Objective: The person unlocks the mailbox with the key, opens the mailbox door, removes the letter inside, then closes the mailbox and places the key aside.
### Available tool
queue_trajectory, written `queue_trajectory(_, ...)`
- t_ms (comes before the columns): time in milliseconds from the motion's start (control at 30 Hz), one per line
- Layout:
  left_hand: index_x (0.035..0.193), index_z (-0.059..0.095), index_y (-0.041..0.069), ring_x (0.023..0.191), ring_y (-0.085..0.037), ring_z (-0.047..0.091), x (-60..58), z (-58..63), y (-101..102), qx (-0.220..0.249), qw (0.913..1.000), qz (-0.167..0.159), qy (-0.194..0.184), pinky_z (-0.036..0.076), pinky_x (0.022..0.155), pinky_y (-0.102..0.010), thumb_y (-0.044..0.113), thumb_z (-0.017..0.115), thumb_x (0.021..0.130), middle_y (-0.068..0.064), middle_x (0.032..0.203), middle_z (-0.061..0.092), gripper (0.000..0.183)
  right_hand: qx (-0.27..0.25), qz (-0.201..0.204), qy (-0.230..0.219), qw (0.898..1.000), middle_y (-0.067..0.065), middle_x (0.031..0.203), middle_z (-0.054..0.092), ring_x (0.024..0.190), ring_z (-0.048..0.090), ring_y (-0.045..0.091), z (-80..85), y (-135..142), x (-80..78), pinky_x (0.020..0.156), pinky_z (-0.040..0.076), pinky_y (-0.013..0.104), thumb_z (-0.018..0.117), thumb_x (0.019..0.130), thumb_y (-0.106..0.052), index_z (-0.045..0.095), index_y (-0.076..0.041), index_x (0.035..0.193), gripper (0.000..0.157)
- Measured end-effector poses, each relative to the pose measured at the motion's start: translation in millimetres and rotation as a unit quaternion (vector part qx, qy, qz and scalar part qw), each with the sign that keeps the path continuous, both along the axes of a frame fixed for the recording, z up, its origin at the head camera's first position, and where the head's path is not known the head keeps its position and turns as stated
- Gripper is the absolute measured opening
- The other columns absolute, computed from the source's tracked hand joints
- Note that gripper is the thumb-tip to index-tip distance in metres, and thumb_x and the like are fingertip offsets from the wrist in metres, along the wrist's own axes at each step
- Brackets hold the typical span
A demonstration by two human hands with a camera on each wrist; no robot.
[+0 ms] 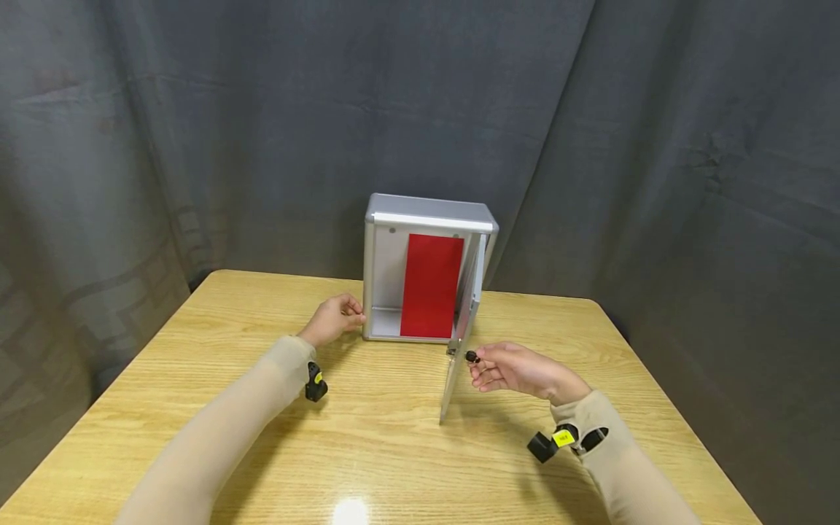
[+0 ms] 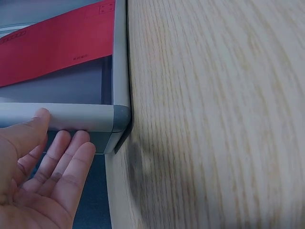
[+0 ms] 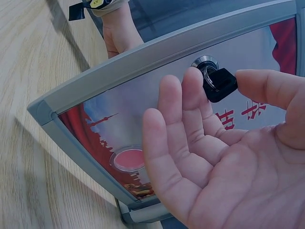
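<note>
A silver-framed metal box (image 1: 429, 209) stands upright on the table, its hinged door (image 1: 453, 383) swung out toward me on the right. Inside leans a red envelope (image 1: 429, 288). My left hand (image 1: 331, 321) holds the box's left edge; in the left wrist view the thumb lies on the front frame (image 2: 81, 114) and the fingertips touch the side. At the door, my right hand (image 1: 517, 370) pinches a black-headed key (image 3: 221, 86) between thumb and fingers. The key sits at the round lock (image 3: 205, 61) in the printed door face. Its blade is hidden.
The wooden table (image 1: 295, 467) extends around the box on both sides and in front. Grey curtains (image 1: 275, 131) hang close behind and at the sides. A pink oval (image 3: 129, 159) marks the door's printed face.
</note>
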State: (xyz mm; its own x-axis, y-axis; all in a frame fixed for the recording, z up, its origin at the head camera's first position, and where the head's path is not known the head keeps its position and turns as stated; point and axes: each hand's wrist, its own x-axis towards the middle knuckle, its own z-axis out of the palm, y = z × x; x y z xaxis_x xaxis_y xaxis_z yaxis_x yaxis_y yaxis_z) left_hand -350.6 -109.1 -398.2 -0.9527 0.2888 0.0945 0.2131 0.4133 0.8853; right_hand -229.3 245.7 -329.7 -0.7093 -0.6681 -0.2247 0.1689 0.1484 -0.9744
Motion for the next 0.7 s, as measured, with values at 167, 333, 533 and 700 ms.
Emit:
queue_trajectory(167,0.103,0.054,-0.002,0.086,-0.020,0.058,1.8,-0.6,-1.1,-0.005,0.9999,-0.003,0.009,0.057,0.084,-0.040,0.008,0.065,0.093,-0.012,0.094,0.055,0.018,-0.003,0.002,0.000,1.000,-0.003,0.091,0.064,0.086,0.065,0.008,-0.9,-0.9,-0.3,0.084,0.054,0.026,0.037,0.104,-0.016,0.054,-0.008,0.103,0.018)
queue_trajectory(333,0.110,0.053,-0.002,0.098,-0.029,0.060,8.8,11.2,-1.0,-0.031,0.9988,0.027,0.026,0.056,0.084,-0.041,0.017,0.063,0.094,-0.018,0.108,0.059,0.026,-0.003,0.005,0.000,1.000,-0.003,0.091,0.064,0.086,0.065,0.008,-1.9,0.3,-0.5,0.085,0.054,0.027,0.037,0.104,-0.016,0.054,-0.008,0.103,0.019)
queue_trajectory(533,0.118,0.049,-0.001,0.108,-0.030,0.058,22.1,51.2,3.0,0.060,0.9777,0.168,0.112,0.049,0.090,-0.039,0.016,0.060,0.093,-0.017,0.118,0.055,0.032,-0.005,0.010,0.001,1.000,-0.003,0.091,0.064,0.087,0.065,0.008,-1.7,1.5,-0.9,0.085,0.054,0.026,0.036,0.104,-0.016,0.053,-0.008,0.102,0.019)
queue_trajectory(700,0.107,0.053,-0.001,0.086,-0.013,0.057,35.7,84.2,15.9,0.204,0.9149,0.232,0.260,0.046,0.073,-0.020,0.007,0.056,0.094,-0.011,0.099,0.060,0.016,-0.002,0.010,-0.001,1.000,-0.004,0.092,0.064,0.087,0.065,0.008,0.1,0.6,-0.8,0.086,0.054,0.027,0.036,0.104,-0.015,0.053,-0.008,0.103,0.018)
